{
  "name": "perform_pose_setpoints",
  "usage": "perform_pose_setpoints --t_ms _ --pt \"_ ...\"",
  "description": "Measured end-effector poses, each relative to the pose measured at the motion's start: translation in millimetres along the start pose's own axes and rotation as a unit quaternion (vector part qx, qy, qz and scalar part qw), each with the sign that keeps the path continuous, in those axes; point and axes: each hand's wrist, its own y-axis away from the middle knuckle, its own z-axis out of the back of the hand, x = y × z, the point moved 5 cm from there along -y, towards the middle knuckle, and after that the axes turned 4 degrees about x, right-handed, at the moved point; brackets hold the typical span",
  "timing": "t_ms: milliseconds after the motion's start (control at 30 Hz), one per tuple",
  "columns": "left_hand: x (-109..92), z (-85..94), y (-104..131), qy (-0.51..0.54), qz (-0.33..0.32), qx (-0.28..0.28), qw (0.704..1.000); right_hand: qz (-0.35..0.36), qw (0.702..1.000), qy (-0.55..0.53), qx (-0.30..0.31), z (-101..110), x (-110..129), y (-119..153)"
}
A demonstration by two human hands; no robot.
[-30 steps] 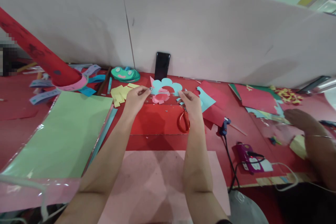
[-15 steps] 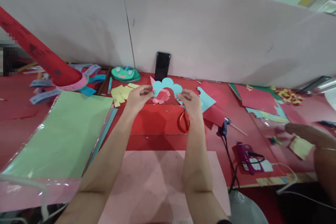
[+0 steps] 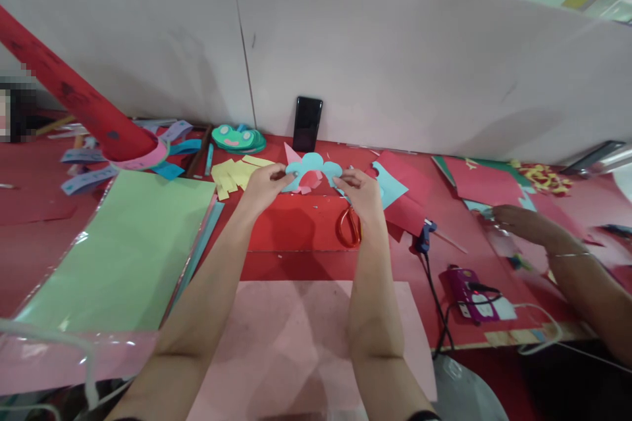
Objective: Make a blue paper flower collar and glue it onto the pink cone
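A light blue scalloped paper cutout is held out in front of me, curved like an arch. My left hand pinches its left end, and my right hand grips the right end. Pink paper pieces show below the arch. Under my right hand lie orange-handled scissors, their blades hidden. Yellow paper strips are just left of my left hand. A light blue paper scrap and red paper sheets lie to the right of my right hand.
A black phone leans on the wall. Green frog-face cutouts and a red cone stand left, beyond green sheets. A glue gun and purple power box with cables lie right. A co-worker's hand reaches in.
The blue cutout has come down slightly, covering more of the pink pieces, still between both hands. At right, the co-worker's hand has moved left and farther onto the table.
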Motion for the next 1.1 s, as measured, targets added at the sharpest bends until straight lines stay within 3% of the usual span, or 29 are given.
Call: perform_pose_setpoints --t_ms 167,300,400,467,533,667,900,1100 --pt "-7 3.9 1 -0.117 -0.038 -0.007 0.992 0.012 1.0 0.017 -0.015 4 1 0" --pt "-2 8.3 -1 -0.107 -0.041 -0.021 0.993 -0.056 0.987 0.138 -0.056 20 -6 10" --pt "3 10.3 -3 -0.1 -0.038 -0.039 0.994 -0.149 0.929 0.336 -0.034 32 -22 25" --pt "5 10.1 -5 -0.102 -0.04 -0.052 0.993 -0.202 0.887 0.415 -0.022 38 -35 38" --pt "5 9.1 -5 -0.105 -0.042 -0.059 0.992 -0.22 0.863 0.454 -0.025 40 -45 50" --pt "-3 7.9 -3 -0.116 -0.047 -0.069 0.99 -0.264 0.845 0.464 -0.029 38 -59 66" --pt "-26 11.2 8 -0.111 -0.063 -0.086 0.988 -0.287 0.831 0.473 -0.055 24 -62 70" --pt "-37 18.0 15 -0.094 -0.088 -0.088 0.988 -0.288 0.843 0.44 -0.116 27 -62 66"
